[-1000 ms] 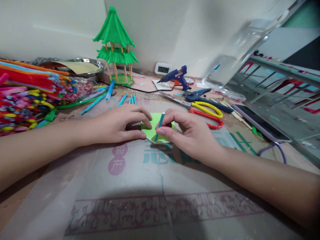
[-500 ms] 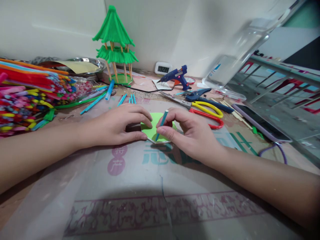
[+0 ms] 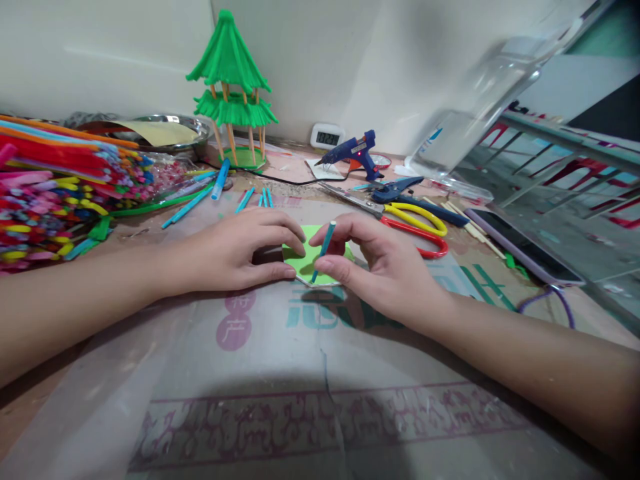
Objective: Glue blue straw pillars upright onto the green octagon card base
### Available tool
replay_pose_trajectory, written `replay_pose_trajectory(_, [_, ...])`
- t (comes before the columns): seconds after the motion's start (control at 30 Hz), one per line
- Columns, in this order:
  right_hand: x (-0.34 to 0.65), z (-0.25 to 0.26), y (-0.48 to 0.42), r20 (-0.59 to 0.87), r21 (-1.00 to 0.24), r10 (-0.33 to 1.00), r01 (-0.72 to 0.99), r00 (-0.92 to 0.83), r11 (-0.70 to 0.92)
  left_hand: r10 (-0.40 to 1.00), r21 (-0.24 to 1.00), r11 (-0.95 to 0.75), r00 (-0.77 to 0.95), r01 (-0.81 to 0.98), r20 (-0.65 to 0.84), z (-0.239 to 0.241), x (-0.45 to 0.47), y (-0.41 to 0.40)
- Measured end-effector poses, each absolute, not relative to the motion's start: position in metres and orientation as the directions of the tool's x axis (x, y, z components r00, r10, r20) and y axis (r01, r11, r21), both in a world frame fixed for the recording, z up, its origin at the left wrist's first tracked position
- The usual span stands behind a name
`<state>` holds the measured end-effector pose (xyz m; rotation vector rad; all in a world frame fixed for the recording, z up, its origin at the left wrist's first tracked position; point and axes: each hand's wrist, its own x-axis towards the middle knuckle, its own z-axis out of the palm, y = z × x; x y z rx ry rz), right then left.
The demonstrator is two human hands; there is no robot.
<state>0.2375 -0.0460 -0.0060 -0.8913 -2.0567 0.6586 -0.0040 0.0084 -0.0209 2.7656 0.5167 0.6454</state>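
Note:
A light green board (image 3: pixel 306 265) with a pale, angled edge lies on the covered table in front of me. My left hand (image 3: pixel 260 247) steadies it from the left, thumb at the near edge and curved fingers on top. Slanting up from near the board's front edge is a thin blue stick (image 3: pixel 325 250). My right hand (image 3: pixel 367 260) holds the stick loosely between thumb and index finger, with a small gap showing between those fingertips. The other right fingers curl behind and are partly hidden. Short blue sticks (image 3: pixel 267 197) lie just beyond my left hand.
A green-roofed pagoda model (image 3: pixel 230 93) stands at the back. Bundled pipe cleaners (image 3: pixel 50 200) fill the left. Behind and right are a glue gun (image 3: pixel 350 153), timer (image 3: pixel 327 136), scissors (image 3: pixel 415 230), pliers (image 3: pixel 425 203), phone (image 3: pixel 523 245) and clear plastic jug (image 3: pixel 450 127).
My right index finger has lifted slightly away from the thumb, loosening around the blue stick. The stick and my left hand stay almost where they were.

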Motion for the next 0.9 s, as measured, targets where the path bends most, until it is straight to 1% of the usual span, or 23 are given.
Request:
replay_pose_trajectory(0.13, [0.237, -0.006, -0.046, 0.483, -0.656, 0.746, 0.374, -0.458, 0.655, 0.391, 0.297, -0.909, 0.844, 0.292, 0.367, -0.020, -0.005, 0.008])
replay_pose_trajectory(0.23, [0.237, -0.006, -0.046, 0.477, -0.656, 0.760, 0.397, -0.441, 0.642, 0.387, 0.278, -0.914, 0.840, 0.295, 0.381, -0.022, -0.005, 0.008])
replay_pose_trajectory(0.37, [0.239, -0.006, -0.046, 0.474, -0.682, 0.779, 0.389, -0.410, 0.620, 0.360, 0.236, -0.929, 0.840, 0.284, 0.405, -0.022, -0.004, 0.007])
replay_pose_trajectory(0.6, [0.239, -0.006, -0.043, 0.457, -0.728, 0.805, 0.360, -0.379, 0.583, 0.371, 0.245, -0.922, 0.866, 0.300, 0.334, -0.011, 0.005, 0.006])
replay_pose_trajectory(0.9, [0.239, -0.007, -0.037, 0.345, -0.827, 0.871, 0.325, -0.349, 0.458, 0.390, 0.152, -0.921, 0.852, 0.359, 0.350, -0.010, 0.007, 0.001])
